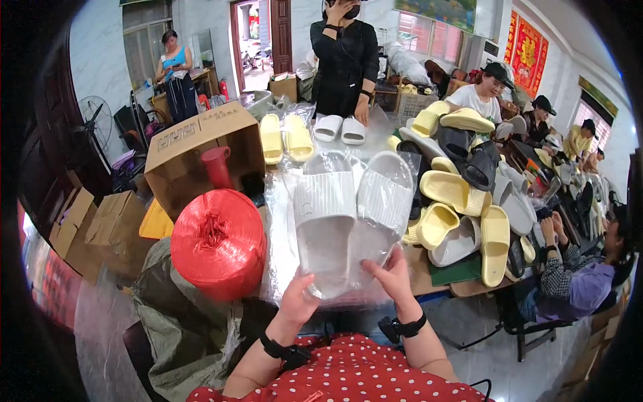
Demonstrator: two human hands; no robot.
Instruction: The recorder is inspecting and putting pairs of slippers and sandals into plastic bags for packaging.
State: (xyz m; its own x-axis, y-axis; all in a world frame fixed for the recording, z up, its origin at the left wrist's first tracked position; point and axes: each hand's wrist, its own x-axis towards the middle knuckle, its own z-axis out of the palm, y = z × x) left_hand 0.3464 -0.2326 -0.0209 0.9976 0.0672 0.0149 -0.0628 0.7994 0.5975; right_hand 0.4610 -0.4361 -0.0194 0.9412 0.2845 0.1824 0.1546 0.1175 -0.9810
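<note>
A crowded workroom with marbled walls and an open doorway; a long table (462,288) carries loose yellow, grey and white slippers, with several people seated or standing along its far and right sides. From my remote station I see both of the wearer's hands at the near table edge, holding a pair of grey ribbed slippers (351,214) sheathed in a clear plastic bag (281,221). The left hand (298,301) pinches the heel end of the left slipper, its fingers closed on the bag and sole; the right hand (392,275) grips the heel of the right slipper, thumb on top and fingers curled beneath. The slippers extend away from the fingertips, toes pointing toward the standing person in black (345,60), who rests a hand beside a white pair (340,128). Just left of the left fingers sits a large spool of red twine (218,241), and beyond it an open cardboard box (201,151); to the right of the right fingers lies the heap of yellow slippers (462,208). In my judgement, good handling here means keeping the two soles side by side and level, heels aligned, and keeping the film taut so that it lies smooth without snagging on the ribbing.
</note>
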